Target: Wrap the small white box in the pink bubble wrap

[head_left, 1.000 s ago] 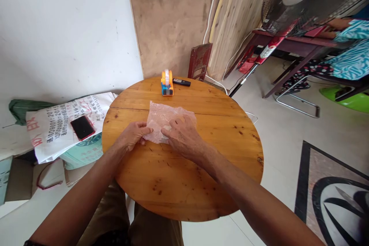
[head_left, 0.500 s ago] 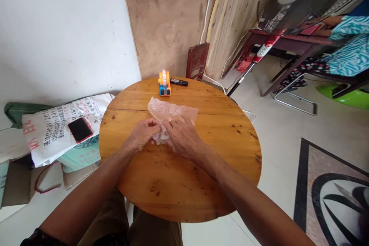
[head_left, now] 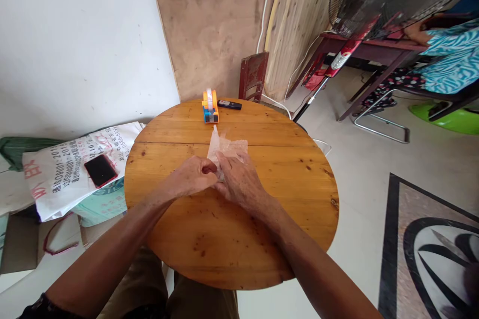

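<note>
On the round wooden table (head_left: 209, 249) lies a crumpled piece of clear bubble wrap (head_left: 234, 146), partly under my hands. My left hand (head_left: 196, 175) is curled with its fingers pinched at the near left edge of the wrap. Across the near part, my right hand (head_left: 239, 177) grips the wrap, its fingers bent over the top and the thumb toward the left hand. The two hands almost touch. Whatever may be inside the folds is hidden. Beyond the wrap stands an orange and blue tape dispenser (head_left: 210, 105) with a roll of clear tape.
A black remote-like device (head_left: 229, 104) lies beside the dispenser. Left of the table, a phone (head_left: 100, 170) rests on a white printed sack (head_left: 78, 159). A standing fan (head_left: 346, 55) and a seated person (head_left: 454, 57) are at the right. A small red chair (head_left: 253, 76) stands behind the table.
The bubble wrap has been folded or turned: its left part now points up toward the dispenser and less of it shows. My left hand has shifted right, closer to my right hand.
</note>
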`<state>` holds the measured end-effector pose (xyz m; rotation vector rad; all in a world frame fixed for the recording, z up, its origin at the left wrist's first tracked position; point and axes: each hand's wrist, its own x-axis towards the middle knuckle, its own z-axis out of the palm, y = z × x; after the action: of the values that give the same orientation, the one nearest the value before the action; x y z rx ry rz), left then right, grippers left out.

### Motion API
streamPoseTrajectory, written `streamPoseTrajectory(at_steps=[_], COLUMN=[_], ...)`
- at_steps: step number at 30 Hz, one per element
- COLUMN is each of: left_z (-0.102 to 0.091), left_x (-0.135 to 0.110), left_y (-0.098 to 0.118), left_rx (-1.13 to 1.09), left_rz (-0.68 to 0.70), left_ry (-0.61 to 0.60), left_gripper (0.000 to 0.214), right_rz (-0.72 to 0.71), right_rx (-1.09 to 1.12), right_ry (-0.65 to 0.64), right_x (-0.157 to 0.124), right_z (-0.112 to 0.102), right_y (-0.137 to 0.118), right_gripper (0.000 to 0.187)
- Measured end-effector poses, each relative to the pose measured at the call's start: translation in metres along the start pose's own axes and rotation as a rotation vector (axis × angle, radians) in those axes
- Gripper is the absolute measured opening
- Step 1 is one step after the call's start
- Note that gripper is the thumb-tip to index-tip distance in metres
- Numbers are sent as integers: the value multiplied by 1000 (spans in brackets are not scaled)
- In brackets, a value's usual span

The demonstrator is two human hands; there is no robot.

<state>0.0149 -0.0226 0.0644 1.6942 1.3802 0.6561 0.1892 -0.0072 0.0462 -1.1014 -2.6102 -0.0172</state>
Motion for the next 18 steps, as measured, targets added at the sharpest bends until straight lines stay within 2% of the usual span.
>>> streamPoseTrajectory(at_steps=[3,7,12,18], left_z=[-2,8,17,15], left_x=[-6,-10,-9,-5], left_y=[-2,-9,-21,-34], left_rx=[16,292,511,505], left_rz=[113,226,358,553], left_ry=[-30,51,147,252], left_gripper=[9,8,22,24], right_rz=[-16,-39,-53,-47], right_rx=[56,132,191,291], right_ry=[12,22,20,19], right_x=[-3,-8,-9,-11], right_z=[0,1,-1,-9], right_y=[5,12,18,22], right_gripper=[67,69,67,64])
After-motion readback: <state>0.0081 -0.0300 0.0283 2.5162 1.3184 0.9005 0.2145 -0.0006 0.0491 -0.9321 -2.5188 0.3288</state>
